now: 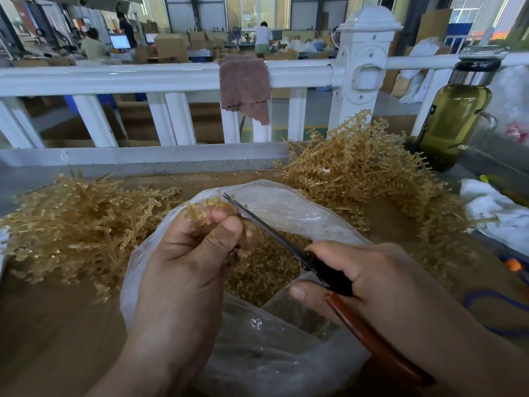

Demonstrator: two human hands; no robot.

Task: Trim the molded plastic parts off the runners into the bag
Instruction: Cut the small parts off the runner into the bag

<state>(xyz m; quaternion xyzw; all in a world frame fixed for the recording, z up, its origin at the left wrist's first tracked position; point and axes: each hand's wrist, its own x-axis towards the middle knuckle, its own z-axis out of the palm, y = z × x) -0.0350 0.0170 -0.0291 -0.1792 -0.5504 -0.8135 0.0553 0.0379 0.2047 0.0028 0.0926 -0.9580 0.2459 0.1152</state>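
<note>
Left hand (186,253) clenches a runner (200,211) over the bag (289,196) mouth; right hand (372,277) grasps scissors (274,229), blade beside the runner. Left pile (71,222) and right pile (369,173) crowd the bag.

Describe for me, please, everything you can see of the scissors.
The scissors have slim dark blades, a black pivot section and a glossy reddish-brown grip. The right hand holds them tilted, tips pointing up-left over the open clear bag, beside the runner piece pinched by the left hand.
</note>
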